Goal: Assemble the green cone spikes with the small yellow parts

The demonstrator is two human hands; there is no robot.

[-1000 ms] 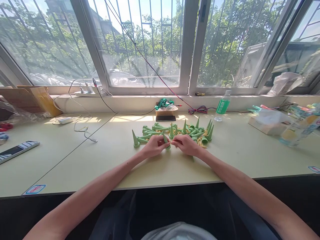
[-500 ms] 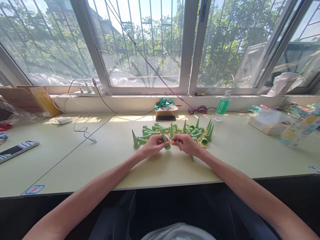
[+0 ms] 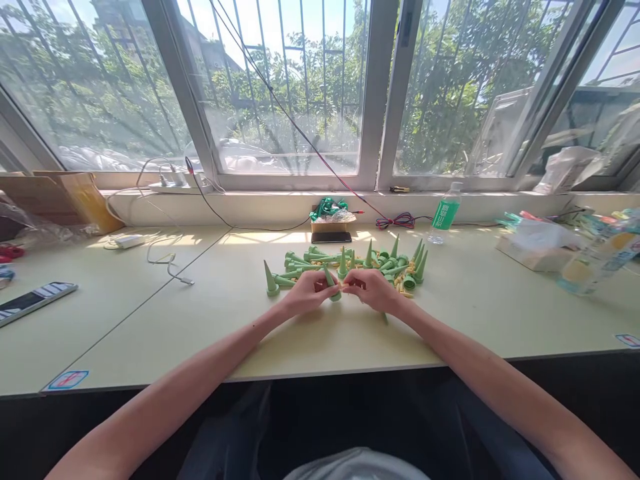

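My left hand (image 3: pixel 306 293) is closed around a green plastic spike (image 3: pixel 329 277), its point tilted up and its wide base low. Right against it, my right hand (image 3: pixel 374 289) pinches a small yellow piece (image 3: pixel 343 287) at the side of the spike's base; the fingers mostly hide it. Behind both hands lies a spread of similar green spikes (image 3: pixel 369 256), some upright and others on their sides, with small yellow pieces (image 3: pixel 403 288) among them. Another spike tip (image 3: pixel 385 319) pokes out beneath my right wrist.
Behind the spikes, a dark phone (image 3: pixel 331 237) leans by a small box of green items (image 3: pixel 330 210). A green-labelled bottle (image 3: pixel 445 215) stands back right. To the left are a white cable (image 3: pixel 173 267) and another phone (image 3: pixel 35 303); a tissue box (image 3: pixel 530 250) sits right.
My right fingers have come slightly closer to the base of the spike, and less of the yellow piece shows. My left hand keeps its hold almost unmoved.
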